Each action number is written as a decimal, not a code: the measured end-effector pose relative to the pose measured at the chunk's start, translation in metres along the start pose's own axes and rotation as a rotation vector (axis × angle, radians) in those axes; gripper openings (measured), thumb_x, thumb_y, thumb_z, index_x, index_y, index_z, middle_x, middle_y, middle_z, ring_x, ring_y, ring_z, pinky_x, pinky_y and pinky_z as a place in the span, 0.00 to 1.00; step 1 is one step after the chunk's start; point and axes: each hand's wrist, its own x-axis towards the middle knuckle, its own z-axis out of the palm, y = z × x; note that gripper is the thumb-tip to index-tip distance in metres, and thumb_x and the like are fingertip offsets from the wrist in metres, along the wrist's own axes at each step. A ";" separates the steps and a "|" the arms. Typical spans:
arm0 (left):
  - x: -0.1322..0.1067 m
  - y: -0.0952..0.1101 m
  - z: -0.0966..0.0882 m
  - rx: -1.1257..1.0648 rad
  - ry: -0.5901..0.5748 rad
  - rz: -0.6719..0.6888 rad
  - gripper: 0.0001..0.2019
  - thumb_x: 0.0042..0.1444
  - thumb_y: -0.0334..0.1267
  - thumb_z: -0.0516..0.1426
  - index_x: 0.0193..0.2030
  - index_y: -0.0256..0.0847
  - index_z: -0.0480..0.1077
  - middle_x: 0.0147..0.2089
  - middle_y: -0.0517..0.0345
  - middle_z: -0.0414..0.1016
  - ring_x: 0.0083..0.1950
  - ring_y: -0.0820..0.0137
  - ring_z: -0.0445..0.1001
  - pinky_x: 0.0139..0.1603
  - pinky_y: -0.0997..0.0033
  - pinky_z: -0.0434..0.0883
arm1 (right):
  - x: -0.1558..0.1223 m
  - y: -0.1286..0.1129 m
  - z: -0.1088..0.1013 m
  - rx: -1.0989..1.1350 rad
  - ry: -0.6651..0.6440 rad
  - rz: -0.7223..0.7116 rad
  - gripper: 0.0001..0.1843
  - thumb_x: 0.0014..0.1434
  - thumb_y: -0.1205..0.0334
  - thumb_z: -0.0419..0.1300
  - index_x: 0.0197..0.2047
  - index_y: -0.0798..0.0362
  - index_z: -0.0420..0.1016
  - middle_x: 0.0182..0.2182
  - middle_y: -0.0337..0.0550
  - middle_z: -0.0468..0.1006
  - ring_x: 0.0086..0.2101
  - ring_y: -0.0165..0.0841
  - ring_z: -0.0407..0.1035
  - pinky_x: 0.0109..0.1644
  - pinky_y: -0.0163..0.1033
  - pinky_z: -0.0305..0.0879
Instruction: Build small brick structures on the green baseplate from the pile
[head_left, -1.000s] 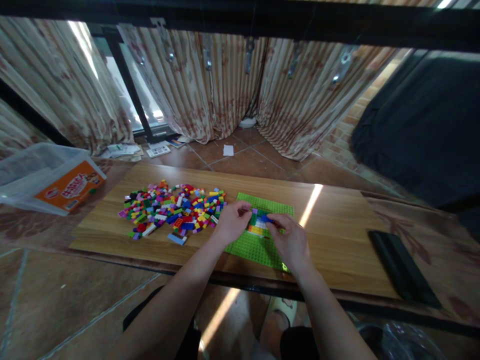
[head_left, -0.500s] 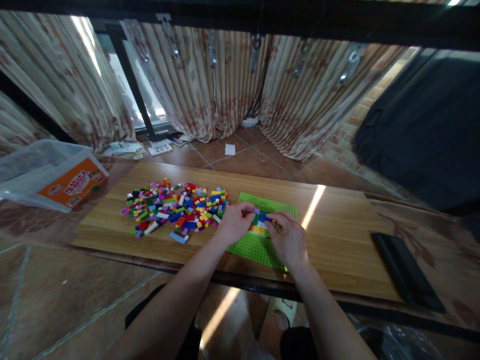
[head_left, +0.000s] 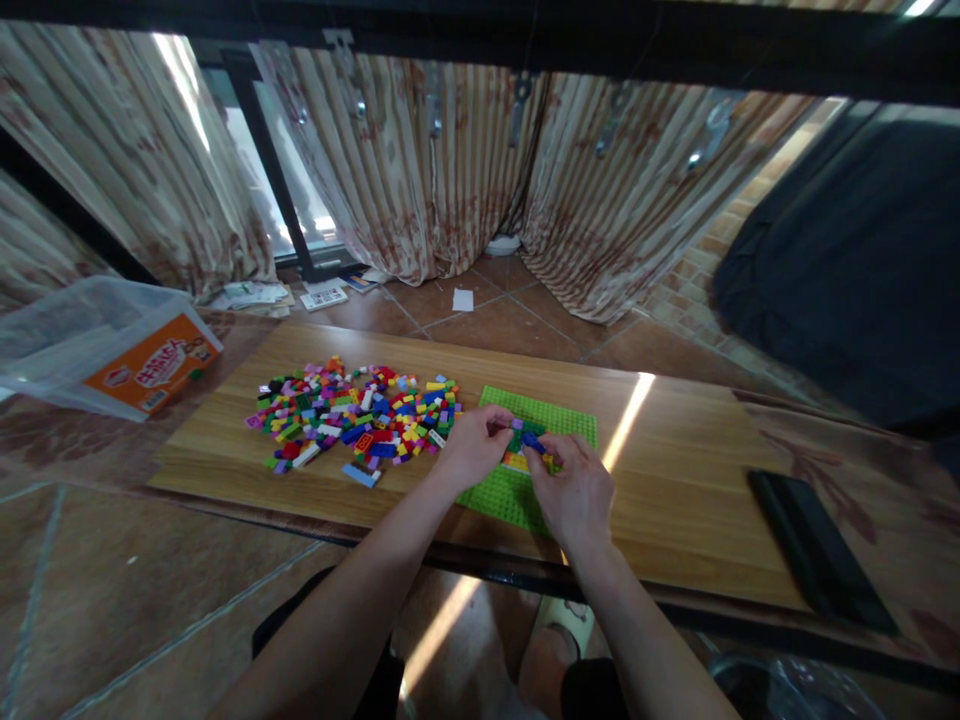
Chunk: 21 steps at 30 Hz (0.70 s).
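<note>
A lime-green studded baseplate [head_left: 499, 500] lies on the wooden board, with joined toy bricks in its middle: yellow bricks [head_left: 516, 460] nearer me and dark green bricks [head_left: 534, 428] behind. Between the thumb and fingers of my right hand [head_left: 576, 490] is a blue brick [head_left: 532, 441], low over these bricks; whether it touches them I cannot tell. My left hand [head_left: 474, 447] is at the left side of the build, thumb and fingers curled together beside a small purple brick [head_left: 517, 425]. What its fingertips grip, if anything, is hidden.
Left of the baseplate spreads a pile of loose mixed bricks [head_left: 360, 415], with a light blue brick [head_left: 360, 475] at its near edge. A clear plastic bin [head_left: 97, 345] with an orange label stands far left. A dark flat object [head_left: 821, 548] lies at the right.
My right hand has shifted slightly left, and the blue brick is now tilted and more visible at its fingertips. My left hand has hardly moved.
</note>
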 end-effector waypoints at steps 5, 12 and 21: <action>-0.001 0.000 0.000 0.016 -0.002 -0.004 0.09 0.51 0.24 0.56 0.38 0.36 0.74 0.37 0.54 0.80 0.40 0.70 0.77 0.46 0.69 0.74 | 0.000 -0.004 0.002 -0.007 -0.058 0.045 0.13 0.58 0.49 0.59 0.35 0.51 0.73 0.28 0.40 0.76 0.32 0.37 0.69 0.37 0.40 0.60; -0.001 -0.002 0.000 0.022 -0.001 0.003 0.09 0.51 0.24 0.57 0.38 0.36 0.74 0.37 0.54 0.80 0.40 0.70 0.77 0.46 0.69 0.74 | 0.002 0.002 -0.002 0.084 -0.122 -0.023 0.15 0.60 0.49 0.56 0.37 0.51 0.75 0.34 0.44 0.78 0.35 0.37 0.69 0.41 0.42 0.63; -0.001 0.000 0.001 0.028 0.001 -0.013 0.09 0.51 0.25 0.57 0.37 0.37 0.74 0.36 0.55 0.80 0.39 0.70 0.77 0.45 0.70 0.74 | 0.005 0.005 -0.005 0.182 -0.122 0.005 0.13 0.59 0.56 0.55 0.39 0.52 0.77 0.35 0.45 0.79 0.34 0.37 0.70 0.42 0.43 0.65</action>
